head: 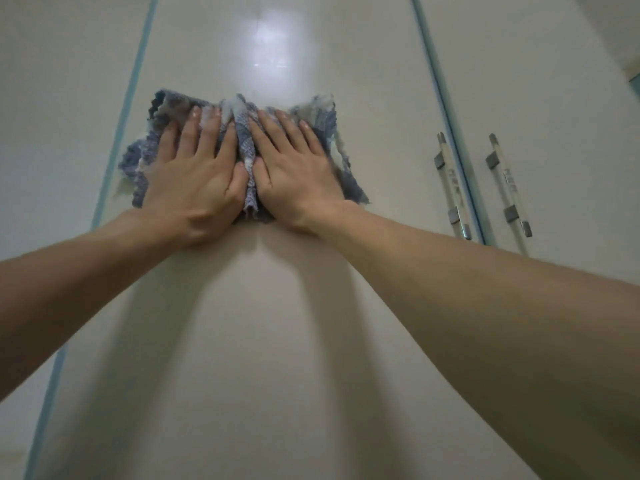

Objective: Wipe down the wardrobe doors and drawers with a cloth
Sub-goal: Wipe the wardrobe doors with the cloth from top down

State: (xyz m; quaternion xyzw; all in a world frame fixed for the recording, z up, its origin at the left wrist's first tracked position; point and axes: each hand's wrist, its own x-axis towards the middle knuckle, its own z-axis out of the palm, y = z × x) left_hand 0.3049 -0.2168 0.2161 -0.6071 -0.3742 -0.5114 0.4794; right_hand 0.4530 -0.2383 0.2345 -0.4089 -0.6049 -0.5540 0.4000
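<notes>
A blue-grey and white cloth [244, 133] lies bunched against the glossy cream wardrobe door [263, 358]. My left hand [194, 178] presses flat on its left half with the fingers spread upward. My right hand [294, 171] presses on its right half in the same way. The two thumbs sit side by side with a raised fold of cloth pinched between them. Frayed edges of the cloth stick out to the left, the top and the right of my hands. Both bare forearms reach in from the lower corners.
Pale blue strips [128, 109] edge the door on the left and right. Two long bar handles [453, 188] [509, 188] stand upright at the right, one on each side of the door seam. A light glare [273, 46] shines above the cloth.
</notes>
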